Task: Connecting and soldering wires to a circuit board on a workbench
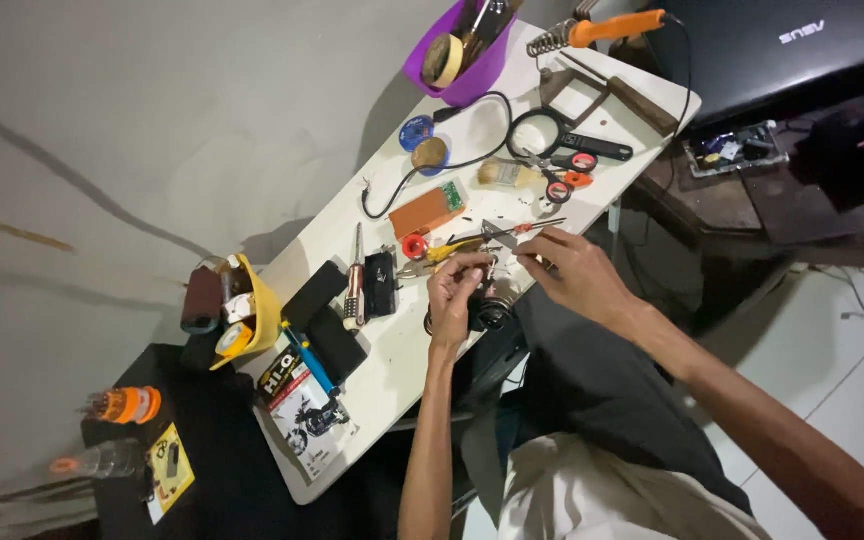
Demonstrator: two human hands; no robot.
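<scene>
I'm looking down at a white work table (pixel 392 370) where both hands are meeting over its near edge. The left hand (pixel 455 290) is curled nearly closed, pinching a small dark part (pixel 489 270) between fingertips, right above a round black component (pixel 487 315) sitting at the table edge. The right hand (pixel 572 270) is pinched too, fingers closing on the grip end of thin metal tweezers (pixel 500 236) whose tip is angling toward that small part.

I'm guessing the part is light, stiff and pretty fragile, probably with thin leads, so gripping by the body and not the legs seems the safe bet. The tweezers look slick and springy, best held mid-shaft.

What the part actually is, I can't tell, since the left fingers are covering most of it. The round component is half hidden by the hand too. The yellow-handled pliers (pixel 447 250) are lying just beside the left hand, partly covered.
</scene>
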